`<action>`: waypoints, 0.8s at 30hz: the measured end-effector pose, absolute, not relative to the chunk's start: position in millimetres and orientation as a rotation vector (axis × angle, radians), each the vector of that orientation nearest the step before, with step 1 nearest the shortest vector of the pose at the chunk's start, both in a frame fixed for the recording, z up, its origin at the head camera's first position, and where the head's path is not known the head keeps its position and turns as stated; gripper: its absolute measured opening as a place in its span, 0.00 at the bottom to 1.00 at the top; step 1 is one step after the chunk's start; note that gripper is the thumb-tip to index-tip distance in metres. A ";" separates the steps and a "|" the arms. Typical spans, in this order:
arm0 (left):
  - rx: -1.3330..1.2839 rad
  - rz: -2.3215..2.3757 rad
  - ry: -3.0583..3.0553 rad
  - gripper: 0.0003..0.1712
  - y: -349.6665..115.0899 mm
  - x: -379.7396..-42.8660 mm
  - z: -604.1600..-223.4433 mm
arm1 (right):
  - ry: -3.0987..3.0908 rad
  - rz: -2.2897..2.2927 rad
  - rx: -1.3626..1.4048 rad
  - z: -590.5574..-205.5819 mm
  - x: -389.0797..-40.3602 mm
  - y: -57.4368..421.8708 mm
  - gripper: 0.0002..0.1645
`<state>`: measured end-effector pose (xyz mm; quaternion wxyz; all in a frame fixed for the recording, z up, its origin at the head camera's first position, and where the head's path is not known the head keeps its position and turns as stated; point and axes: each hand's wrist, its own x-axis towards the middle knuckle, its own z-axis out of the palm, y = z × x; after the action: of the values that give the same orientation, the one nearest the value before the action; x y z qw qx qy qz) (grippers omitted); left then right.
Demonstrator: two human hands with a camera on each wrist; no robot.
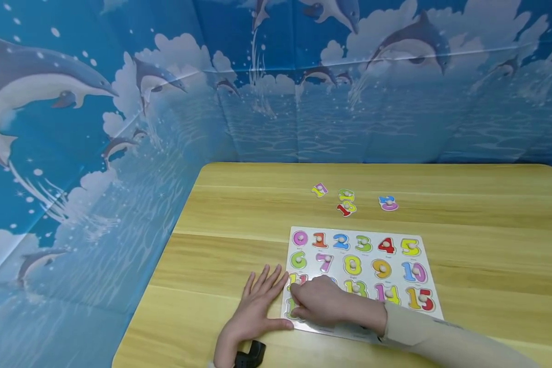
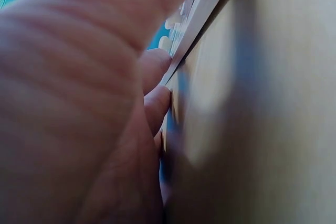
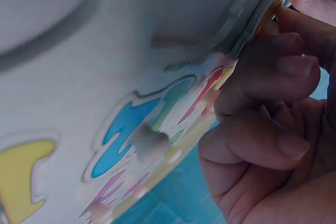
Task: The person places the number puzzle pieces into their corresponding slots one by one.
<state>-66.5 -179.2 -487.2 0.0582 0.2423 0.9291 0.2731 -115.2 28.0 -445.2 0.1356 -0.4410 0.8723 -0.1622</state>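
Seating number piece into lower-left slot of number puzzle board [image 1: 420,240]: right hand [image 1: 324,301] pinches piece [image 3: 252,11] with curled fingers; left hand [image 1: 257,304], fingers spread flat, steadies board edge on wooden table [image 1: 487,225]. Advice: align outline first, press gently. Loose number pieces [image 1: 346,202] lie beyond board.

The puzzle board [image 1: 424,245] shows numbers 0 to 15.

left hand [image 2: 79,103] flat against puzzle board's edge [image 2: 202,11] on table [image 2: 273,103]

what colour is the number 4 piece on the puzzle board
Red, with a pale knob; the 4 piece shows best in the head view.
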 end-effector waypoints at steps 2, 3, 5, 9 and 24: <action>0.736 0.827 2.817 0.56 -179.2 -66.5 -487.3 | 2.529 -0.453 -1.283 -445.5 -113.9 25.8 0.18; 0.737 0.826 2.818 0.56 -179.1 -66.5 -487.0 | 2.532 -0.446 -1.286 -445.6 -113.5 24.9 0.18; 0.736 0.823 2.818 0.56 -179.0 -66.3 -486.4 | 2.536 -0.432 -1.285 -446.2 -112.9 23.7 0.18; 0.728 0.822 2.813 0.56 -179.2 -65.5 -485.6 | 2.538 -0.425 -1.275 -447.3 -112.2 22.8 0.19; 0.703 0.826 2.800 0.56 -178.2 -64.7 -484.5 | 2.444 -0.472 -1.244 -436.3 -122.5 28.0 0.17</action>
<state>-64.7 -178.2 -484.5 0.0693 0.2335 0.9302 0.2744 -122.5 28.0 -436.3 0.1787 -0.4398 0.8642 -0.1671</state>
